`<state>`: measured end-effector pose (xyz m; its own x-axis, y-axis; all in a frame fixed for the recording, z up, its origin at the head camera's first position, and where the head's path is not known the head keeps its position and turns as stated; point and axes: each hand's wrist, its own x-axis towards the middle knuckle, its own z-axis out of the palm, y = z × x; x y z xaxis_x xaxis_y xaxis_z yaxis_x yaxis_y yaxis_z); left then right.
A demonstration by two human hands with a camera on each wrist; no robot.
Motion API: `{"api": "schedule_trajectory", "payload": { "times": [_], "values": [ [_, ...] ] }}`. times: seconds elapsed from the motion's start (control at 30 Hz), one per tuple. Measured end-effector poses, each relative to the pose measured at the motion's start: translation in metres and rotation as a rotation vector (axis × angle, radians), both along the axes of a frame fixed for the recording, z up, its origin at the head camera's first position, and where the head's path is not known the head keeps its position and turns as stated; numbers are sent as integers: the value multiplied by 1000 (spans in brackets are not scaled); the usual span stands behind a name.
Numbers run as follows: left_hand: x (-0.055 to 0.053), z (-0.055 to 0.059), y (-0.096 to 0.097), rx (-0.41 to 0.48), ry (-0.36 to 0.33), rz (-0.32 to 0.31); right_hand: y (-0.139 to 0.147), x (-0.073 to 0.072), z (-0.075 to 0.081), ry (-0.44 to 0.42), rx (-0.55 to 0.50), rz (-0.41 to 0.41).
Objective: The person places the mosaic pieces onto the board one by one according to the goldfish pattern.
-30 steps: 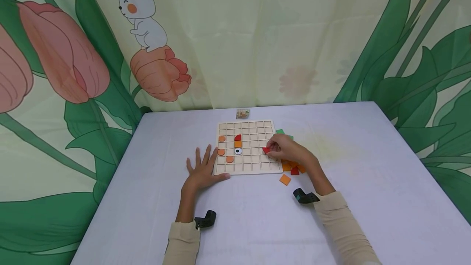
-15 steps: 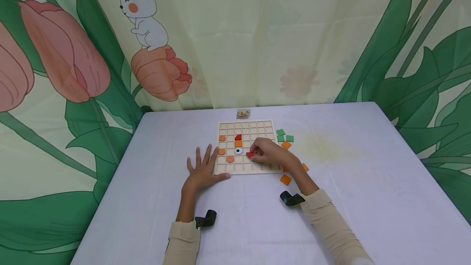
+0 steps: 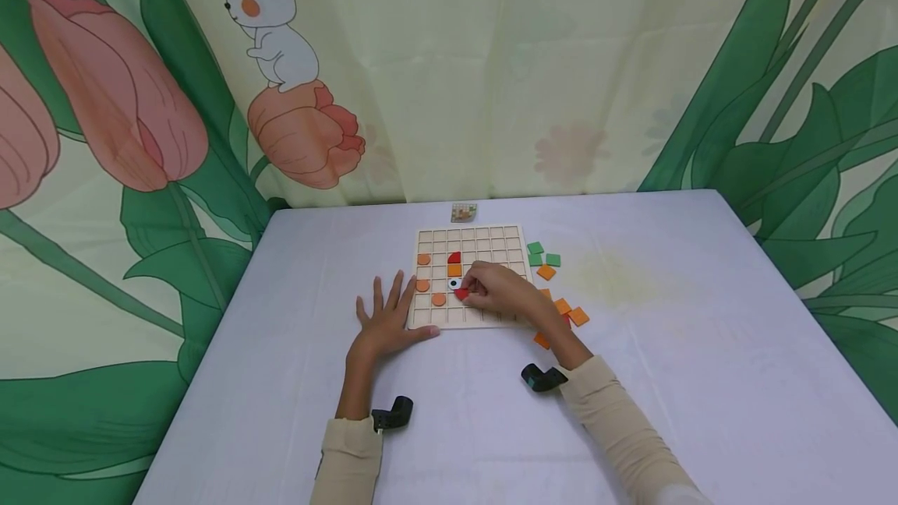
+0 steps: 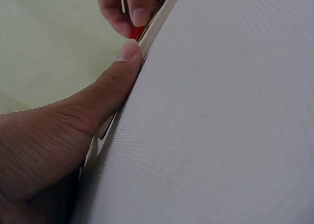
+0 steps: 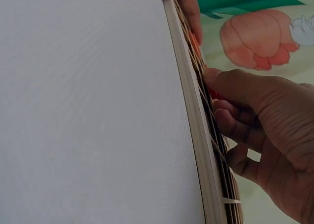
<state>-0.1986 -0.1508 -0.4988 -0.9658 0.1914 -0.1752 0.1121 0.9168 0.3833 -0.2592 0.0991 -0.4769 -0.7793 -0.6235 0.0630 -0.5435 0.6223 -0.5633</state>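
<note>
A wooden grid board [image 3: 491,237] lies on the table. My left hand [image 3: 384,327] is spread at its lower left corner, the thumb [image 4: 128,51] along the front edge. My right hand [image 3: 500,287] pinches a red tile [image 3: 461,294] over the middle of the board, just below a round eye tile [image 3: 454,284]. Above that eye tile sit an orange square tile [image 3: 454,270] and a red tile with a rounded corner [image 3: 454,258]. Orange round tiles [image 3: 438,299] occupy cells at the left. In the right wrist view, the thumb and curled fingers [image 5: 240,84] are close over the grid.
Green square tiles [image 3: 553,259] and several orange square tiles [image 3: 578,316] lie loose right of the board, partly behind my right forearm. A small picture card [image 3: 463,213] is at the back edge of the white-covered table [image 3: 316,256]. A printed curtain [image 3: 449,84] hangs behind.
My right hand has carried the red tile leftward across the board, from its right side to just below the eye tile. The left hand has stayed in place.
</note>
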Motion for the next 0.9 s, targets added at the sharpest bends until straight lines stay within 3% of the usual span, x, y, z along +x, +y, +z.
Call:
{"api": "schedule_trajectory", "payload": {
  "times": [0.3,0.9],
  "values": [
    [-2,-4,-1,-5,-9,-3,-7,1,-2,-30,-4,-14],
    [-1,2,0,5,-11,2,-8,2,-2,-31,-32,-14]
  ]
}}
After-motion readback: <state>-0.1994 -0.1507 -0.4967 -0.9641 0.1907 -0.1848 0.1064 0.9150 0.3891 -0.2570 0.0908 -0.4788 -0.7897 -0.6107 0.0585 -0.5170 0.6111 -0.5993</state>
